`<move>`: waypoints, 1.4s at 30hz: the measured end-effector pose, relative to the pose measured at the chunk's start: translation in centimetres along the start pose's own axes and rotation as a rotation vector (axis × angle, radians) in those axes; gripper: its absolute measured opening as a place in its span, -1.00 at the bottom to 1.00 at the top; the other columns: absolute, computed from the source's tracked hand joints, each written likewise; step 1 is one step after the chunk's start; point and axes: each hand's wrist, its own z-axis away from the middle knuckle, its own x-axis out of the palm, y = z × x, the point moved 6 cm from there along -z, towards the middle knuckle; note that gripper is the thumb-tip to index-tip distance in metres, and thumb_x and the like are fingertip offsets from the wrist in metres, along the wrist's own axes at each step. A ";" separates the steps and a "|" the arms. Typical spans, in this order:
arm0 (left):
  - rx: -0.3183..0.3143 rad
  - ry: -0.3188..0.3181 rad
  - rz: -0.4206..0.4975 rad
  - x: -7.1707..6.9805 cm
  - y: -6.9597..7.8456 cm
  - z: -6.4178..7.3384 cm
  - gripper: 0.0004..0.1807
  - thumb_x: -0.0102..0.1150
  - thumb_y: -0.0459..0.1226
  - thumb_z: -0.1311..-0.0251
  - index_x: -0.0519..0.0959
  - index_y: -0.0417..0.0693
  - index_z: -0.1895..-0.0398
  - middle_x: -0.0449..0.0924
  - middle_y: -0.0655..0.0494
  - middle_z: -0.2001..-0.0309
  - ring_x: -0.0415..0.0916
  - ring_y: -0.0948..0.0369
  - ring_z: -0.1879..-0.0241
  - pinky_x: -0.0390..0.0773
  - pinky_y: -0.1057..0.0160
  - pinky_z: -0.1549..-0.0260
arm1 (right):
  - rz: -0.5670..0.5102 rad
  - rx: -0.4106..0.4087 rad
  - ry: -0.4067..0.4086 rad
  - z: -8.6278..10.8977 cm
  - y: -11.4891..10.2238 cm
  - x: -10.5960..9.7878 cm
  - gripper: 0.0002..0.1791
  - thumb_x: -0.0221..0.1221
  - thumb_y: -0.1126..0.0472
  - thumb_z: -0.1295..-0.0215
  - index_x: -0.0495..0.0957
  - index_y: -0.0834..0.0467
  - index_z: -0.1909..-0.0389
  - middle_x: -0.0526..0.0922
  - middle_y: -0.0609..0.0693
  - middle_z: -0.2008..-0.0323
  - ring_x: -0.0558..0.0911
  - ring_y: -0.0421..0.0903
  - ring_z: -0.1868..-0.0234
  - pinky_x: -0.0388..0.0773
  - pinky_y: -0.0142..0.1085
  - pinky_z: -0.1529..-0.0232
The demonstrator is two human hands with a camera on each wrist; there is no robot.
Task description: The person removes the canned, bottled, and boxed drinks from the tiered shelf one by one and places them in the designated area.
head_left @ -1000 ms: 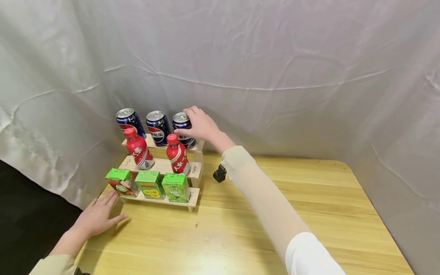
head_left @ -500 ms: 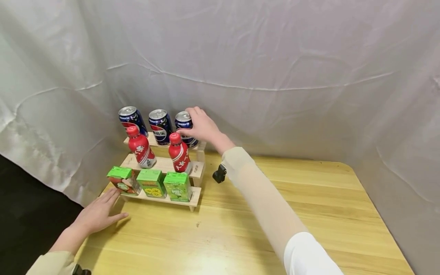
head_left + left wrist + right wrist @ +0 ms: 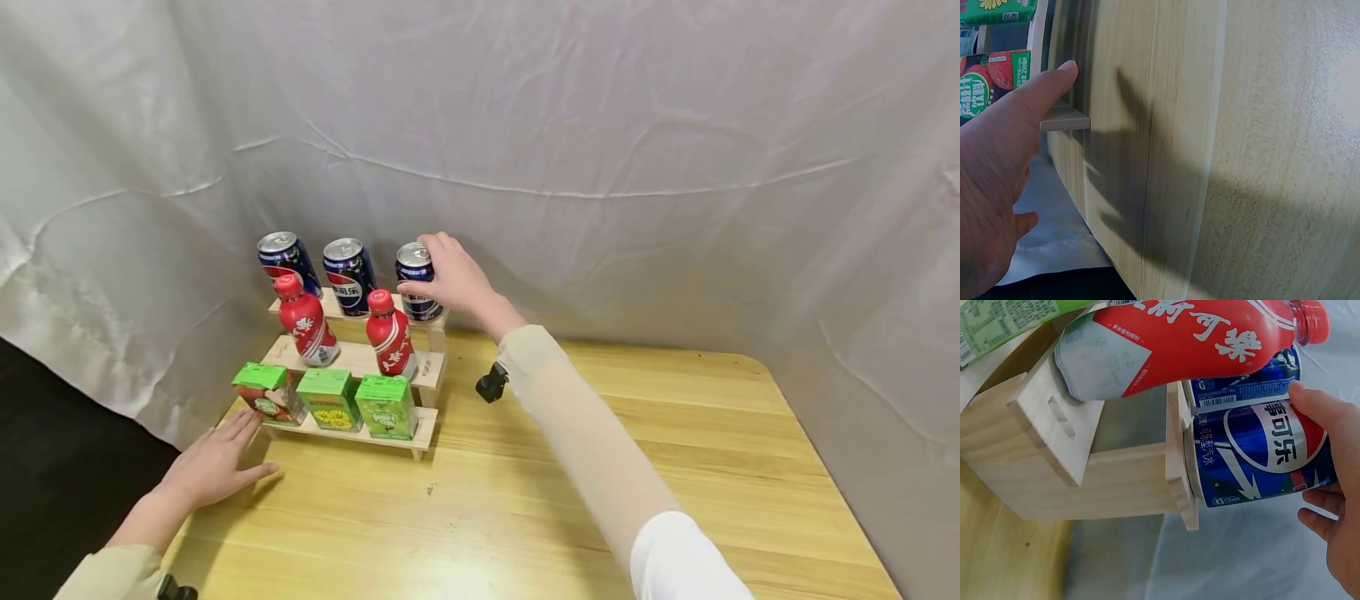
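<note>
The right hand (image 3: 453,275) is wrapped round the upper part of a soda can (image 3: 1260,453) – thumb on the side nearer the person, fingers curled behind. The can is directly under that palm, at the right end of the top shelf (image 3: 1177,487), its base apparently touching the wood.

The step in hand looks like setting or straightening this can in its row. Judging by the grip, the next move calls for keeping the base flat, then loosening the fingers without brushing the red bottle (image 3: 390,337), which stands in front of and below the right hand.

The can's long axis is about upright, lid up, with its printed side facing the person. Another can (image 3: 348,279) stands to the left of the right hand, a gap between the two.

The left hand (image 3: 213,467) holds nothing – thumb spread wide, fingers extended beside the bottom shelf, nearest the strawberry juice box (image 3: 270,396).
</note>
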 end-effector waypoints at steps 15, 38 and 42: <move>-0.005 0.012 0.007 -0.1 -0.2 -0.1 0.06 0.16 0.29 -0.12 0.21 -0.39 -0.41 0.16 -0.42 -0.41 0.13 -0.28 -0.40 0.19 -0.36 -0.29 | -0.075 0.066 0.048 4.3 2.5 -2.4 -0.15 0.35 -0.26 -0.06 0.34 0.12 -0.26 0.45 0.03 -0.08 0.43 -0.07 -0.10 0.50 -0.12 -0.15; 0.010 0.008 0.009 -0.2 0.1 -0.1 0.06 0.20 0.24 -0.12 0.20 -0.47 -0.39 0.16 -0.47 -0.39 0.16 -0.30 -0.38 0.24 -0.27 -0.31 | 0.079 0.066 0.049 14.2 9.7 -7.1 -0.14 0.41 -0.18 -0.03 0.33 0.22 -0.23 0.48 0.18 -0.08 0.47 0.09 -0.08 0.51 0.05 -0.09; 0.006 0.010 0.012 -0.2 0.2 -0.1 0.07 0.20 0.24 -0.12 0.20 -0.48 -0.39 0.16 -0.47 -0.39 0.15 -0.30 -0.38 0.23 -0.28 -0.31 | 0.096 0.086 0.047 16.0 11.0 -7.8 -0.11 0.42 -0.16 -0.02 0.32 0.24 -0.26 0.48 0.20 -0.10 0.48 0.11 -0.09 0.52 0.06 -0.09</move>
